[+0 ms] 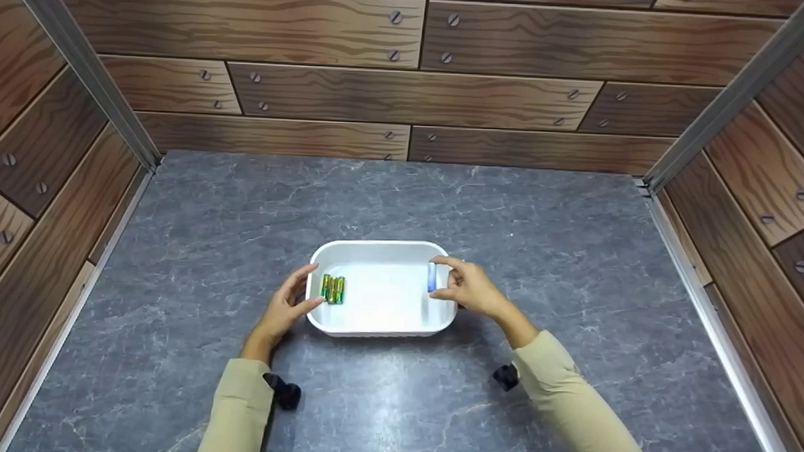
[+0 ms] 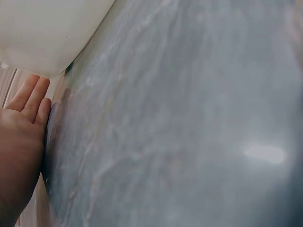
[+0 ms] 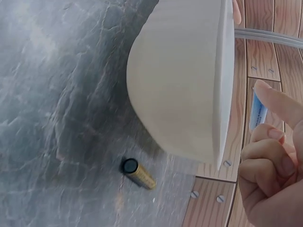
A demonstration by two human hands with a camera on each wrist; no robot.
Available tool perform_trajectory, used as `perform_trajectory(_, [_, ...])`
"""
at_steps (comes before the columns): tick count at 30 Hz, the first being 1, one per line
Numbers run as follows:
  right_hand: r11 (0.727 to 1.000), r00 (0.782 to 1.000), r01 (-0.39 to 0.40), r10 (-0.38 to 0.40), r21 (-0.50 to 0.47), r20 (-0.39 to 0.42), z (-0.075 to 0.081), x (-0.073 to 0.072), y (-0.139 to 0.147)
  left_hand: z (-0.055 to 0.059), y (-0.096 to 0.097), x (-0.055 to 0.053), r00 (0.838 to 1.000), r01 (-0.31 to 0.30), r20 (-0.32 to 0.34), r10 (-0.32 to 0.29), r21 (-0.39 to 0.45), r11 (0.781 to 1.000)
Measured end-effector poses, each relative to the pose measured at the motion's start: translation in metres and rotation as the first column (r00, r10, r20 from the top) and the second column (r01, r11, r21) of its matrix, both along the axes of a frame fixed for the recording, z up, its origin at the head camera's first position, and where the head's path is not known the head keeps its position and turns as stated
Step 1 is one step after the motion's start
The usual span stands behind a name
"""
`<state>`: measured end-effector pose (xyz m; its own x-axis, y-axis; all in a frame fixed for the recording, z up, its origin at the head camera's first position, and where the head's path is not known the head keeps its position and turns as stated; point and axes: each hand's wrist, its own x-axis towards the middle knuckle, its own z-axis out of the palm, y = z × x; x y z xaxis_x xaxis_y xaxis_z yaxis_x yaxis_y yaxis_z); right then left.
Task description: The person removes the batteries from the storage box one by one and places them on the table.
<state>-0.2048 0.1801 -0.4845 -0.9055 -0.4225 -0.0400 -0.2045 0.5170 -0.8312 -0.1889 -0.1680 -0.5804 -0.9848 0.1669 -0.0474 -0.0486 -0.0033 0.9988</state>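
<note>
Your right hand (image 1: 472, 289) pinches blue cylinder (image 1: 431, 278) endwise, long axis fore-aft; your left hand (image 1: 284, 307), spread, nearer green batteries (image 1: 333, 290).

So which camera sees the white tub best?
The head view: the white tub shows nearly whole, inside too. The left wrist view catches only some outside wall; the right wrist view, its side and rim.

It's a work booth (image 1: 744, 204) — wood-print panels (image 1: 313, 92), metal posts (image 1: 89, 68), marbled grey surface (image 1: 389, 199).

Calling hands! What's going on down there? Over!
Left hand at tub's left end. Right hand pinches blue battery above tub. Gold battery loose on table beside tub.
</note>
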Motion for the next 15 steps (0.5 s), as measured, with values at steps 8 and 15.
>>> perform_trajectory(8, [0.999,1.000,-0.001,0.002,-0.035,0.018,-0.009,0.001,0.013,-0.001,0.000,0.000,1.000,-0.005,0.001,0.005,-0.002,1.000])
perform_trajectory(15, [0.997,0.999,0.017,-0.013,-0.072,0.050,-0.009,0.001,0.024,0.000,0.001,0.000,1.000,-0.004,0.000,0.004,-0.001,1.000])
